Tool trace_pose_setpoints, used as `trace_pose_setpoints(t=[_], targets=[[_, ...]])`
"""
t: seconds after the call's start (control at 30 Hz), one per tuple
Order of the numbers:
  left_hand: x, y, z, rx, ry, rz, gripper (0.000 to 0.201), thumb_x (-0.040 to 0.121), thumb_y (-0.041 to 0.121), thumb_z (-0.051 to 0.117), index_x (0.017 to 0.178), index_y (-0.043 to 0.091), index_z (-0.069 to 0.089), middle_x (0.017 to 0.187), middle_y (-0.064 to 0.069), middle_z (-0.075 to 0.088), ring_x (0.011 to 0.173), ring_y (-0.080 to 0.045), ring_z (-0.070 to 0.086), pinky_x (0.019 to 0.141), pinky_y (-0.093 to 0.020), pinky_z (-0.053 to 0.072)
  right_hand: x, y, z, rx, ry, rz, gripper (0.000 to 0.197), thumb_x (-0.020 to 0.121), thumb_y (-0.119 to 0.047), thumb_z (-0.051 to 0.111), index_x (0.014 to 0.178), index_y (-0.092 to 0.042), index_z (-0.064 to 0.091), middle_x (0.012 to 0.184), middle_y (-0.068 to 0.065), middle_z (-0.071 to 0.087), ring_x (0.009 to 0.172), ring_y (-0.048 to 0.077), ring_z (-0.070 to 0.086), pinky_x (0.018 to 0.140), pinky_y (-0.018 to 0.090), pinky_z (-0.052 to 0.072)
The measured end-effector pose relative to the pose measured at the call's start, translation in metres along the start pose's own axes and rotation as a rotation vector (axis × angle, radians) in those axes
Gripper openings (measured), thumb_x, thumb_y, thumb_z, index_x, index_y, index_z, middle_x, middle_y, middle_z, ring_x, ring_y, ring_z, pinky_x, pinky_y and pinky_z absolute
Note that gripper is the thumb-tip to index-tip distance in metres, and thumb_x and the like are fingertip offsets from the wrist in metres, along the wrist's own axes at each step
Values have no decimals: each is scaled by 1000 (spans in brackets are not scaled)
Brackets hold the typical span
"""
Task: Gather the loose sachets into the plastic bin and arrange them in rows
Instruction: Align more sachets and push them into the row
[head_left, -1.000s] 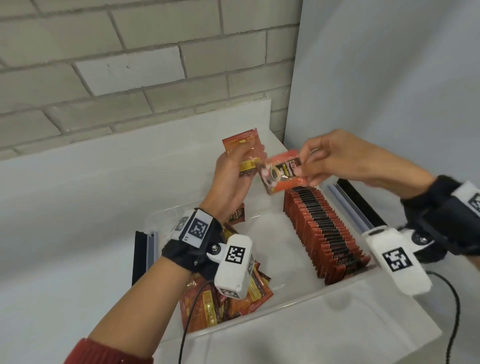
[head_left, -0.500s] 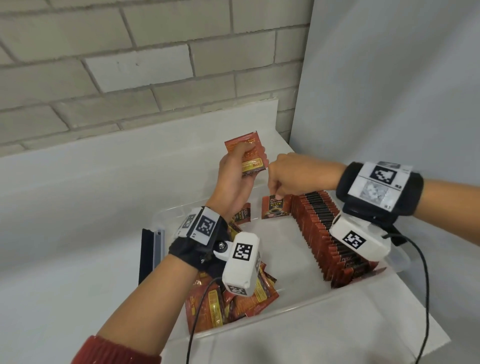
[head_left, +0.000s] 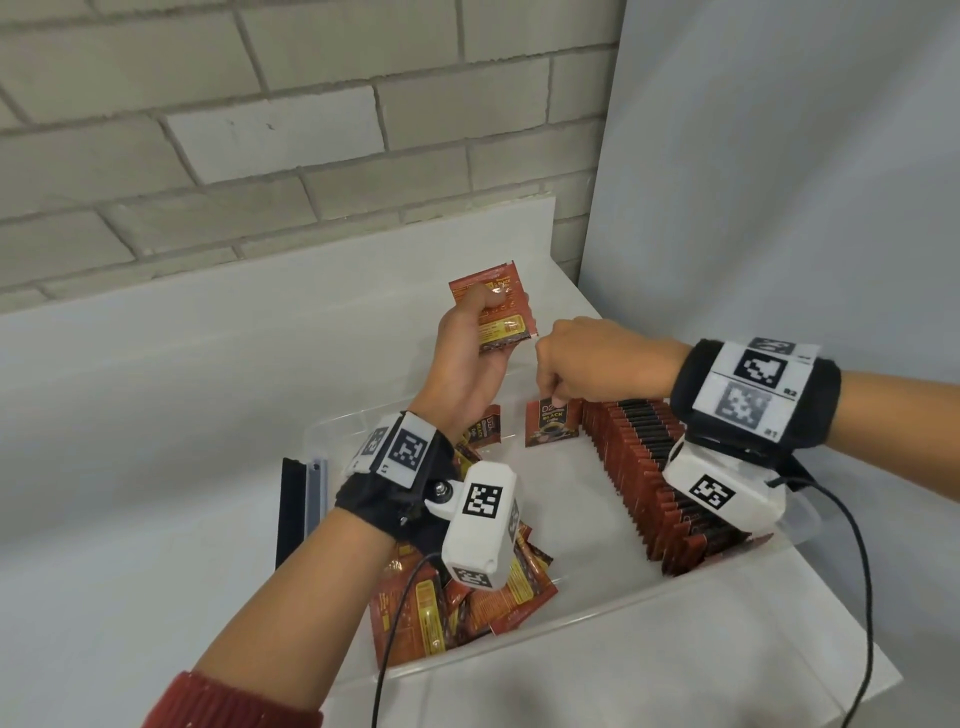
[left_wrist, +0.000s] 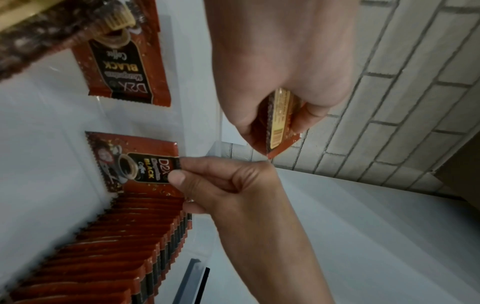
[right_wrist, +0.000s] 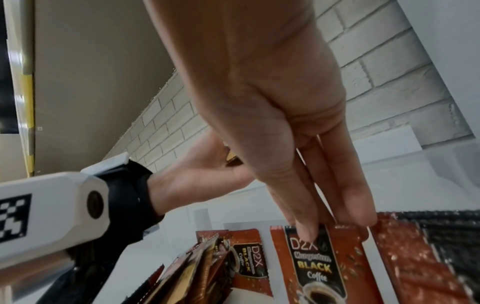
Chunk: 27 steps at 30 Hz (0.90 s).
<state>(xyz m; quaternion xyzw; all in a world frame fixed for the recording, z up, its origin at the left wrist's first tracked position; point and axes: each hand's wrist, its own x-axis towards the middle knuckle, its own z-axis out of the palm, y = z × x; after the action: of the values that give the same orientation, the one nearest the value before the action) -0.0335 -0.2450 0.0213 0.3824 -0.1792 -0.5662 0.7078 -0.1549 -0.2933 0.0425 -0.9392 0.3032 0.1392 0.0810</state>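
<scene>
A clear plastic bin (head_left: 587, 621) stands on a white table. Along its right side runs a row of upright red sachets (head_left: 649, 483), also seen in the left wrist view (left_wrist: 116, 236). My right hand (head_left: 553, 400) pinches the top edge of one upright sachet (head_left: 551, 430) at the row's far end; its fingertips (right_wrist: 306, 228) sit on the sachet's top (right_wrist: 319, 267). My left hand (head_left: 480, 312) is raised above the bin and grips a small stack of sachets (head_left: 501, 317). A loose pile of sachets (head_left: 467, 603) lies in the bin's near left corner.
One more sachet (head_left: 485, 428) leans at the bin's far wall, left of the pinched one. A black and grey rail (head_left: 301, 499) lies left of the bin. A brick wall is behind, and a white panel (head_left: 779, 208) stands close on the right.
My right hand took a sachet from beside the left hand down into the bin and set it upright at the row's far end. The left hand stayed raised with its stack.
</scene>
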Motion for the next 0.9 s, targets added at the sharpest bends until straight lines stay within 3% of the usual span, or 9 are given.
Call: trace_pose_setpoints(t=[0.27,0.33,0.43,0.53,0.7,0.8,0.9], targets=[[-2,1,1,-19,-1,-7,18,90,-2,41,83,8,55,70,-4,61,69,-14,57,70,-25,48,-5,2,2,30,76,1,17,88,-17,68,103,-15,75,103,5,63,85,17,52,67,22,33],[-3,1,1,-16,-20,-7,19,90,-1,41,81,8,54,68,-3,60,68,-14,56,69,-24,47,-7,4,0,74,98,17,15,86,-19,70,99,-16,76,95,2,60,82,14,50,65,22,38],[-4,1,1,-5,-53,-6,19,91,-1,41,82,9,55,67,-1,62,65,-12,58,67,-24,47,-12,11,-9,176,136,27,12,84,-18,73,95,-15,77,90,0,69,74,8,56,75,24,50],[-3,0,-1,-1,-84,-20,15,90,0,41,90,8,54,78,-3,59,71,-13,57,69,-23,47,-20,21,-22,388,155,80,12,85,-12,70,97,-12,74,86,2,73,65,8,68,62,14,53],[-7,0,3,36,-140,-66,18,90,1,39,89,9,55,74,-2,60,70,-13,55,68,-24,46,-32,23,-25,909,310,147,16,90,-11,62,106,-14,63,87,3,72,71,11,71,63,19,56],[-10,0,5,83,-222,-97,23,91,1,36,86,9,57,75,-3,66,73,-13,60,70,-24,46,-35,13,-13,1080,363,148,20,87,-16,69,105,-13,63,79,1,70,65,7,66,60,19,53],[-11,-3,5,128,-283,-105,20,93,9,39,95,9,59,83,-4,68,80,-15,61,79,-29,45,-38,11,-5,1160,443,140,16,85,-8,70,101,-8,66,74,2,69,60,6,61,57,19,51]])
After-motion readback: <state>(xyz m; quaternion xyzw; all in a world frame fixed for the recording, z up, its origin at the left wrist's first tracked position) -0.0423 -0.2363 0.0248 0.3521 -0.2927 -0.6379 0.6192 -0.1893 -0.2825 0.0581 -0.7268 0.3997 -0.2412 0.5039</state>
